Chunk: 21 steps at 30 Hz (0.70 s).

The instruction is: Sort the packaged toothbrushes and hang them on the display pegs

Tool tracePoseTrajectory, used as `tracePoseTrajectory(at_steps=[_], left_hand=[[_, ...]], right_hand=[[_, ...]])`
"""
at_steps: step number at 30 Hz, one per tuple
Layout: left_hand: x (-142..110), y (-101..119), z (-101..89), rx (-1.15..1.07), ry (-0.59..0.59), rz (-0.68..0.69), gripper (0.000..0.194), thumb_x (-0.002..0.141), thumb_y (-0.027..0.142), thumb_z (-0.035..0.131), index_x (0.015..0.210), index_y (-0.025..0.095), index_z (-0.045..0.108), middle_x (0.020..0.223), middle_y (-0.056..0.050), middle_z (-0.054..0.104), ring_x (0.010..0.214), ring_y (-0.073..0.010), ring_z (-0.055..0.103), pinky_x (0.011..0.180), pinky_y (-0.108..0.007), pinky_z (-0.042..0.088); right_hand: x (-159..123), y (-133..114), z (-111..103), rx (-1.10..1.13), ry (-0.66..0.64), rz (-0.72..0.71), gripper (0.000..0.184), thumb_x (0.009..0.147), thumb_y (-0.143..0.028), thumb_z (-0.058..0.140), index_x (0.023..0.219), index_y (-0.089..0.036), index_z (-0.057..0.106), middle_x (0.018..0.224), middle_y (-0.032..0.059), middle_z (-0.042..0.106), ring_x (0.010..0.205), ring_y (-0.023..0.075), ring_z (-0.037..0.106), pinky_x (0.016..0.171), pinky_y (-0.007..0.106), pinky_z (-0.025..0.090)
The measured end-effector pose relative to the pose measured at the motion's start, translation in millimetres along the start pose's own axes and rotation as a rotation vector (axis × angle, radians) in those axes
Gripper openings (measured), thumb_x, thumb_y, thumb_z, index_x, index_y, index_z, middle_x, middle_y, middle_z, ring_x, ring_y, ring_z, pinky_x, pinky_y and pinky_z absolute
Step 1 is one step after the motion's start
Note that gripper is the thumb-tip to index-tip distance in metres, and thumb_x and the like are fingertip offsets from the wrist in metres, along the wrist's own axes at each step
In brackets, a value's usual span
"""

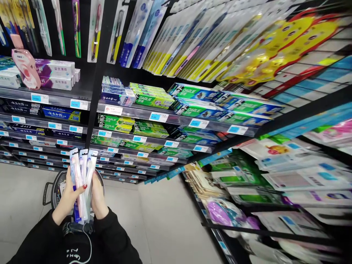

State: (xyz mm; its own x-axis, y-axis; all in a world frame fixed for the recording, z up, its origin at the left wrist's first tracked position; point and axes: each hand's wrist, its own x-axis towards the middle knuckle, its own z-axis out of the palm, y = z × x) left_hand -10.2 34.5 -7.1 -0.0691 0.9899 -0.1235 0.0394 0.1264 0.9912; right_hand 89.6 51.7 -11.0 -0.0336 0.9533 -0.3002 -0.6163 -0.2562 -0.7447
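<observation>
Three packaged toothbrushes [90, 165] are fanned out upright in front of my body. My left hand [68, 198] grips them from the left, its red-nailed thumb lying across the front of the packs. My right hand [97, 196] is closed along their right edge, its fingers partly hidden behind the packaging. Below and behind the packs is a dark shopping basket [56, 179] with a handle on its left; a few items show inside, too covered to name.
Ahead, shelves hold toothpaste boxes [154, 97] above price tags [158, 117]. Toothbrush packs [189, 44] hang on hooks above them. A pink bottle [27, 69] stands on the upper left shelf. Another rack [247, 183] of packaged goods flanks the tiled floor [162, 220] on the right.
</observation>
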Motion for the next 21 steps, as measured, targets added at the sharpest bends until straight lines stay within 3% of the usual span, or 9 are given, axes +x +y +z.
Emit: tracePoseTrajectory(at_steps=[4,6,10,14,17,19,21], left_hand=[[20.8,2.3,8.0,0.328,-0.007,0.035,0.08,0.08,0.039,0.042,0.138,0.015,-0.007,0.146,-0.014,0.011,0.134,-0.023,0.01,0.108,-0.038,0.012],[29.0,1.0,14.3,0.441,-0.044,0.024,0.075,0.082,0.038,0.035,0.138,0.012,-0.009,0.143,-0.017,0.016,0.133,-0.0257,0.011,0.106,-0.042,0.013],[33.8,-11.4,25.8,0.597,-0.204,-0.026,0.082,0.077,0.04,0.043,0.137,0.002,0.004,0.138,-0.026,0.025,0.13,-0.036,0.014,0.102,-0.052,0.009],[31.9,-38.1,37.1,0.687,-0.432,-0.089,0.096,0.066,0.049,0.055,0.137,0.0,0.012,0.143,-0.024,0.017,0.13,-0.0371,0.012,0.104,-0.049,0.007],[33.2,-64.7,45.7,0.716,-0.559,-0.178,0.092,0.07,0.054,0.047,0.137,0.0,0.014,0.144,-0.021,0.016,0.132,-0.033,0.013,0.105,-0.042,0.014],[34.0,-82.9,43.4,0.746,-0.585,-0.251,0.086,0.073,0.055,0.042,0.136,0.001,0.02,0.143,-0.02,0.02,0.131,-0.0338,0.015,0.105,-0.045,0.014],[31.0,-99.8,28.0,0.772,-0.585,-0.33,0.079,0.073,0.054,0.04,0.133,0.004,0.03,0.14,-0.02,0.03,0.128,-0.0365,0.024,0.103,-0.049,0.017]], right_hand=[[16.9,-6.5,3.9,-0.143,-0.111,-0.022,0.043,0.068,-0.041,0.066,0.103,-0.017,0.06,0.11,0.0064,0.061,0.106,0.0246,0.053,0.095,0.038,0.036],[29.1,-12.0,0.9,-0.179,-0.116,0.008,0.046,0.063,-0.033,0.071,0.104,-0.017,0.059,0.107,0.0062,0.063,0.102,0.0245,0.056,0.094,0.039,0.037],[50.7,-16.2,-19.6,-0.182,-0.13,0.107,0.044,0.057,-0.025,0.074,0.099,-0.016,0.062,0.099,0.0061,0.066,0.095,0.0244,0.06,0.091,0.038,0.04],[59.4,-2.1,-62.5,-0.208,-0.089,0.206,0.049,0.05,-0.017,0.075,0.097,-0.016,0.062,0.093,0.0054,0.068,0.091,0.0253,0.061,0.089,0.039,0.042],[59.9,19.3,-104.8,-0.239,-0.027,0.249,0.043,0.051,-0.017,0.073,0.093,-0.015,0.062,0.088,0.0051,0.068,0.089,0.0244,0.062,0.086,0.035,0.044],[61.9,36.3,-132.8,-0.272,0.021,0.299,0.036,0.055,-0.019,0.071,0.089,-0.014,0.062,0.081,0.0053,0.069,0.083,0.0247,0.063,0.08,0.035,0.047],[67.9,53.9,-155.9,-0.319,0.067,0.362,0.031,0.06,-0.021,0.07,0.088,-0.012,0.061,0.075,0.0051,0.068,0.076,0.0229,0.064,0.076,0.035,0.048]])
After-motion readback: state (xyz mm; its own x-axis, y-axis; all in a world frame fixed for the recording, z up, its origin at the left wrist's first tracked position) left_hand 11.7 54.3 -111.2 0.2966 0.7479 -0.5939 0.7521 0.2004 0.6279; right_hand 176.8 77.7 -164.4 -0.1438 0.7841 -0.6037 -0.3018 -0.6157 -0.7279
